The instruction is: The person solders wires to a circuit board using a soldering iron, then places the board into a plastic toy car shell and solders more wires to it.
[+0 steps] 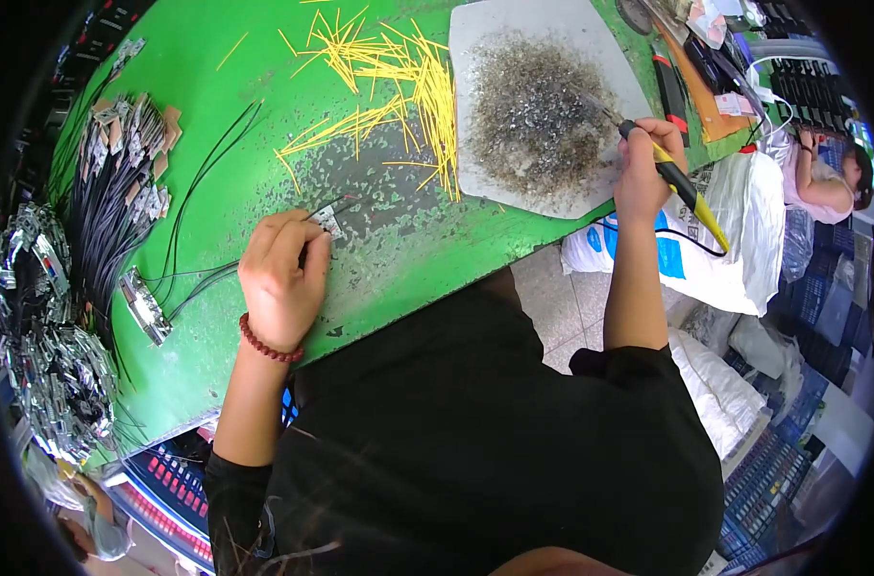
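My right hand [651, 165] is closed around a soldering iron [682, 184] with a black and yellow handle. The iron's tip [605, 108] is over a pale board [485, 24] covered in dark, speckled residue. On the green table, my left hand [285, 257] has its fingers pinched at a small silvery part [326, 221] with a thin black cable [216, 273] trailing off to the left. Just left of that hand lies a flat metallic piece [145, 305] joined to black wires.
Thin yellow sticks [437, 106] are scattered beside the board. Bundled black cables [120, 206] and a heap of shiny metal parts [58, 384] line the left side. A red-and-black tool [669, 91] and white sacks [735, 230] are at the right. Other people sit at both edges.
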Tool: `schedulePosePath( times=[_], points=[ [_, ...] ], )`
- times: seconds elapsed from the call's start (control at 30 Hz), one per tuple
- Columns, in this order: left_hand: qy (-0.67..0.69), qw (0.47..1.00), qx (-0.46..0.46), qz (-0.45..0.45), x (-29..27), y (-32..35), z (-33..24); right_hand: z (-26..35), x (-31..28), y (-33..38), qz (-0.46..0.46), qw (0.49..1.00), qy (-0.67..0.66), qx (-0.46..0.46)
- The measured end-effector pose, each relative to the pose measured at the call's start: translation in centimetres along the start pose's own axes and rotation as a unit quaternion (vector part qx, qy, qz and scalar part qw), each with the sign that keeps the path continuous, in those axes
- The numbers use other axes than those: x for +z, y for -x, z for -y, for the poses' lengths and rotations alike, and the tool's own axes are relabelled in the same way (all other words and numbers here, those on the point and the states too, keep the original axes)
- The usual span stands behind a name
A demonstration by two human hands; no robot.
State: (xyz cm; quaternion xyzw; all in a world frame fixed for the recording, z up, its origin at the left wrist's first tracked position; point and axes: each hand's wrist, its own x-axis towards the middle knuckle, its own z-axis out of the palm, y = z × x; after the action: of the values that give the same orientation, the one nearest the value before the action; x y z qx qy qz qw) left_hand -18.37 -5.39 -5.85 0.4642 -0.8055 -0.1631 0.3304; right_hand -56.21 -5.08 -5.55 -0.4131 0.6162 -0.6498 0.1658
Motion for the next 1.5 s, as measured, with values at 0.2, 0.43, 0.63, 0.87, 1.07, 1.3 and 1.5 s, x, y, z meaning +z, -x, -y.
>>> schedulePosePath(
  times=[0.2,0.43,0.63,0.87,1.07,1.3,1.5],
  points=[
    [0.044,0.997,-0.065,0.016,-0.2,-0.3,-0.4,-1.3,-0.1,-0.9,0.008,1.0,0.01,0.007],
    [0.054,0.995,-0.085,0.023,-0.3,-0.3,-0.3,-1.2,0.2,-0.9,0.028,0.999,0.0,0.026],
    [0.068,0.993,-0.092,0.034,-0.7,-0.2,-0.3,-1.0,0.2,-0.6,0.026,0.999,-0.004,0.024],
    [0.068,0.994,-0.081,0.023,-0.6,-0.2,0.0,1.5,2.5,2.3,0.034,0.997,-0.06,-0.018],
    [0.088,0.995,-0.052,-0.003,-0.1,-0.3,0.5,4.5,7.0,9.3,0.242,0.961,-0.135,0.004],
    [0.06,0.997,-0.045,0.006,-0.1,0.3,0.9,3.7,9.6,12.5,0.335,0.928,-0.144,0.079],
    [0.029,0.997,-0.065,0.01,-0.1,0.4,0.7,3.5,9.7,12.7,0.346,0.925,-0.143,0.067]
  ],
)
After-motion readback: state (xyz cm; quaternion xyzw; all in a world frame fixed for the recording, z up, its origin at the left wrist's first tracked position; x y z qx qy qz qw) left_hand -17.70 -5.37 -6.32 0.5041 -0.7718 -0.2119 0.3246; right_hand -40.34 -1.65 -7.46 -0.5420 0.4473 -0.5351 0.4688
